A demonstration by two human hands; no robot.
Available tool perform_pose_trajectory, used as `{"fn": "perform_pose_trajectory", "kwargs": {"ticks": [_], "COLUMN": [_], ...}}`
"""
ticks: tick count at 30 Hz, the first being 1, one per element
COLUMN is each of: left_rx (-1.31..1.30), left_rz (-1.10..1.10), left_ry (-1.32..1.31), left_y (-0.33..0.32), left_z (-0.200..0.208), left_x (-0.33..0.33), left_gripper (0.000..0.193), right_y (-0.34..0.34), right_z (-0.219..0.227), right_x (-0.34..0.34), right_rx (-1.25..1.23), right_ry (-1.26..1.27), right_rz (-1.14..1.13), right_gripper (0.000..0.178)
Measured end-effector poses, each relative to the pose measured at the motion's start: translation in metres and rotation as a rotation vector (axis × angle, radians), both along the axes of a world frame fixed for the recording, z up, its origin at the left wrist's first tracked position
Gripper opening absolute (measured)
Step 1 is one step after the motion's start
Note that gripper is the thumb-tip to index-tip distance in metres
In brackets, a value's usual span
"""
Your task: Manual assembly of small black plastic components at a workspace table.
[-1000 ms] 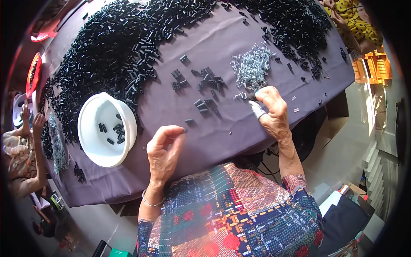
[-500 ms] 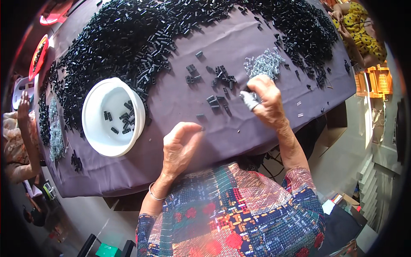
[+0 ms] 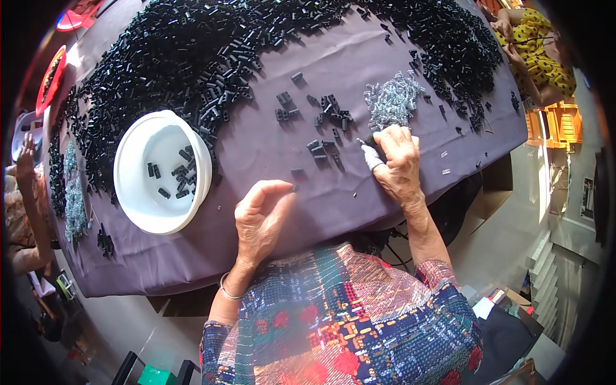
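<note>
My right hand (image 3: 399, 163), its thumb wrapped in a whitish cover, is closed at the near edge of a pile of tiny silvery pieces (image 3: 393, 101). Something dark shows between thumb and fingers, but I cannot make it out. Farther left, my left hand (image 3: 260, 218) hovers low over the table's near side, fingers curled to a pinch with a small dark spot at the tips. Several loose black tubular pieces (image 3: 330, 109) lie between and beyond the hands. Left of my left hand stands a white plastic tub (image 3: 128, 205) with several black pieces inside.
A large heap of black tubular pieces (image 3: 167, 64) covers the far left, another (image 3: 455, 58) the far right of the purple-grey tablecloth (image 3: 308, 58). A red tray (image 3: 50, 82) sits at the left edge. Other people's hands (image 3: 25, 154) show at left and far right (image 3: 504, 29).
My right hand has shifted slightly nearer the silvery pile, its fingers turned more downward. My left hand stays pinched in nearly the same place. The whole view has shifted slightly left.
</note>
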State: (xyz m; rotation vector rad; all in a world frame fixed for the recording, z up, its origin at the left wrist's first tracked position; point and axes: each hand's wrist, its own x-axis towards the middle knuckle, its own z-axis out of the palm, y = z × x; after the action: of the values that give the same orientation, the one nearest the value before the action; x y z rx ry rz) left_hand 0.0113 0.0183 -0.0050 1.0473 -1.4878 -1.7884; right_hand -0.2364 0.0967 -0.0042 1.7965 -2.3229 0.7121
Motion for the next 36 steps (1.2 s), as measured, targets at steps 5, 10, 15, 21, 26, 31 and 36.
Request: {"fn": "perform_pose_trajectory", "kwargs": {"ticks": [5, 10, 15, 21, 26, 31, 36], "left_rx": [-0.008, -0.022, 0.0, 0.219, 0.236, 0.196, 0.233], "left_rz": [-0.003, 0.006, 0.056, 0.028, 0.013, 0.0, 0.021], "left_ry": [0.003, 0.029, 0.021, 0.141, 0.168, 0.19, 0.194], "left_y": [0.0, 0.0, -0.002, -0.004, 0.002, 0.003, 0.003], "left_z": [-0.002, -0.007, 0.001, 0.008, 0.014, 0.015, 0.015], "left_x": [0.0, 0.004, 0.002, 0.003, 0.006, 0.008, 0.006], "left_gripper": [0.013, 0.014, 0.015, 0.019, 0.019, 0.016, 0.014], "right_y": [-0.002, -0.004, 0.0, -0.014, -0.028, -0.031, -0.023], "right_z": [-0.002, 0.01, 0.027, 0.054, 0.056, 0.058, 0.044], "right_x": [0.001, -0.002, -0.005, 0.039, 0.05, 0.054, 0.063], "right_rx": [-0.09, -0.062, -0.136, -0.015, 0.105, 0.125, 0.078], "right_ry": [0.099, 0.269, -0.12, -0.636, -0.646, -0.594, -0.619], "right_rz": [0.048, 0.157, 0.12, 0.424, 0.518, 0.569, 0.545], "right_gripper": [0.018, 0.028, 0.023, 0.019, 0.019, 0.021, 0.022]}}
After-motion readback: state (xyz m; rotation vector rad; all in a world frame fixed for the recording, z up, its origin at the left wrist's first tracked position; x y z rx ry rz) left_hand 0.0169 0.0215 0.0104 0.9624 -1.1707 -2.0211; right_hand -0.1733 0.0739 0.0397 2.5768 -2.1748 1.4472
